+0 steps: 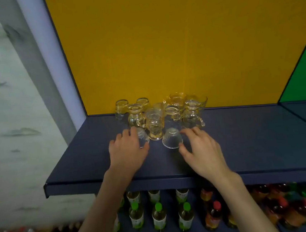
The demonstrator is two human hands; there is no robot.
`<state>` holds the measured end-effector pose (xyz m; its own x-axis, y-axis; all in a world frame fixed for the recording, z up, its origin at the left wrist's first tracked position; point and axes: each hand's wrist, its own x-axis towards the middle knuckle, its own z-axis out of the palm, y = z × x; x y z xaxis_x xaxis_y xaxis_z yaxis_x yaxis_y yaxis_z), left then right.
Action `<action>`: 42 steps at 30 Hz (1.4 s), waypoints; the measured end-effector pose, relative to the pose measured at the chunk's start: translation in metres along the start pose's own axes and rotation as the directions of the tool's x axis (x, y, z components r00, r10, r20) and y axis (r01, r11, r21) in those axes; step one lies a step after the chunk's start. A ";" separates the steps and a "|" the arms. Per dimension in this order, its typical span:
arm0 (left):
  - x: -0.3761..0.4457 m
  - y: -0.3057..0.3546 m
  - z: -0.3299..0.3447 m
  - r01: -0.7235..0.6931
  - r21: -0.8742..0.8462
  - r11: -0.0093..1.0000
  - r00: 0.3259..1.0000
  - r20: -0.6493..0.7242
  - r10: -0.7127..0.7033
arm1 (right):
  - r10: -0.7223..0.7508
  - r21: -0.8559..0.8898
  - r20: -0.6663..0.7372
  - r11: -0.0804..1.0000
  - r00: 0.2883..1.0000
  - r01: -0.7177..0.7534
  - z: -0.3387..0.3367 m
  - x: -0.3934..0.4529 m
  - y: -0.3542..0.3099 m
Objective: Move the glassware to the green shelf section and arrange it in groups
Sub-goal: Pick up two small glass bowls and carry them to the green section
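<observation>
Several clear glasses and handled mugs (173, 112) stand clustered on the dark blue shelf (254, 143) before the yellow back panel. In front of them a footed glass (155, 126) stands between two upturned small glass bowls. My left hand (127, 150) rests over the left bowl (143, 138), fingers curled around it. My right hand (201, 148) is spread beside the right bowl (172, 138), thumb near its rim, not closed on it. The green shelf section (305, 75) lies at the far right.
A white post and a grey wall border the shelf on the left. Below the shelf stand rows of bottles with green caps (159, 216), red-capped bottles (214, 214) and more bottles to the right and lower left.
</observation>
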<state>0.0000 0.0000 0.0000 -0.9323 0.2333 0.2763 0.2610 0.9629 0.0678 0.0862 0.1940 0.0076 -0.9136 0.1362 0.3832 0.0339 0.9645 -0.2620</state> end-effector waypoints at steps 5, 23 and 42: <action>0.021 -0.012 0.022 0.045 -0.079 0.996 0.998 0.037 -0.042 | 0.084 0.019 0.010 0.996 0.996 -0.084 0.016 0.010 0.003; 0.014 -0.016 0.026 0.248 -0.435 0.866 0.965 0.027 -0.262 | 0.162 0.060 0.119 0.984 0.980 -0.170 0.062 0.039 0.017; 0.008 -0.010 0.005 0.259 -0.966 0.024 0.938 0.245 -0.245 | 0.136 0.365 0.143 0.914 0.980 -0.180 0.054 0.043 0.024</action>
<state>-0.0110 -0.0076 -0.0032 -0.9998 0.0160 0.0074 0.0067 -0.0467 0.9989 0.0258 0.2103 -0.0301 -0.9489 0.2322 0.2136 0.0473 0.7741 -0.6313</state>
